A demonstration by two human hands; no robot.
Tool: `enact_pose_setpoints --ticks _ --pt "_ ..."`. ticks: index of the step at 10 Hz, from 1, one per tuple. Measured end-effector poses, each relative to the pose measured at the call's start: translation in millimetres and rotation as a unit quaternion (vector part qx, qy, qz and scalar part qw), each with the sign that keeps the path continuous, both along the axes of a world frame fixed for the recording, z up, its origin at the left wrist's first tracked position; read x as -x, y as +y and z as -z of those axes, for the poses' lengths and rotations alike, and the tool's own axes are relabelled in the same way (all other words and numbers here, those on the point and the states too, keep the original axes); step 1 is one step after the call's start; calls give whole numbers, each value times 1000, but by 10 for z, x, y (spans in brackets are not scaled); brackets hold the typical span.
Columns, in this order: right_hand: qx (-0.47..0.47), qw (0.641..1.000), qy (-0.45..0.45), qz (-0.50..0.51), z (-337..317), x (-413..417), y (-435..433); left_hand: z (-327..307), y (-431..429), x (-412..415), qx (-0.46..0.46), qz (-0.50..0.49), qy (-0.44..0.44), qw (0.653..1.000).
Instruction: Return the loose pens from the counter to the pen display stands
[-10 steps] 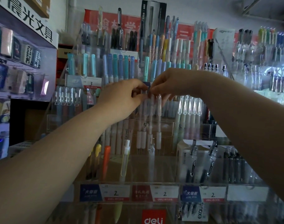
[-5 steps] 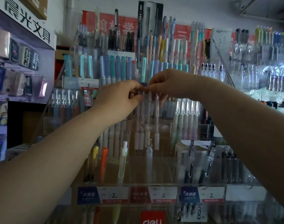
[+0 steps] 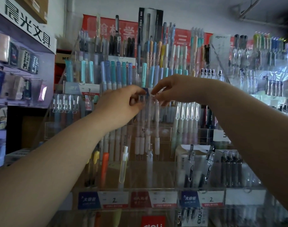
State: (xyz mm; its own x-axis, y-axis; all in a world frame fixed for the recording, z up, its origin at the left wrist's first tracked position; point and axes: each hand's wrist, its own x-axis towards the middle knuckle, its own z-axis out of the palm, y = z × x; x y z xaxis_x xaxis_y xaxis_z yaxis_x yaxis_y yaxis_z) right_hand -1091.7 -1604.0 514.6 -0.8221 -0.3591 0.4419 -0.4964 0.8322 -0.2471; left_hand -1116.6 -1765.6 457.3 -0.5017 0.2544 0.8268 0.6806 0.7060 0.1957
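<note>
**Pale pens going into the middle tier**

The pale pens point(image 3: 148, 122) hang upright in the middle row of the clear acrylic display stand point(image 3: 164, 187), their caps pinched at the top and their white grips low against the tier's front panel, just above the tag marked 5. They look light, stiff and smooth: slim plastic barrels that may slide between dry fingers, so the cap end, where the clip gives some purchase, seems the sensible place to hold them. The acrylic slots are narrow, and a tilted pen would probably catch on its neighbours.

The left hand point(image 3: 122, 104) has thumb and fingers closed on the tops of the left pens. The right hand point(image 3: 177, 89) pinches a clear cap at the top of the rightmost pen, its fingers curled shut around it. The two hands nearly touch, in front of a row of blue and teal capped pens point(image 3: 117, 72).

Compared with a second ago, the grip and the pens look much the same; the hands sit a touch higher against the stand, and the view has shifted slightly. The counter itself is out of sight.
</note>
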Motion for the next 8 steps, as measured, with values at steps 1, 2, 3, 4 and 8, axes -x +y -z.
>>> enact_pose_setpoints --ticks 1,2,3,4,8 --pt "-5 1000 2 -6 20 -10 4 -14 6 -21 6 9 -12 1000" --pt "-1 1000 7 -8 28 -14 -7 -69 5 -37 29 15 -31 999" --pt "4 1000 12 -6 41 -11 -4 -122 0 -42 37 26 -55 997" --pt "16 1000 18 -8 57 13 12 -120 14 -27 39 32 -54 997" --pt "128 975 182 -29 87 -156 73 -43 17 -125 -53 40 3 998"
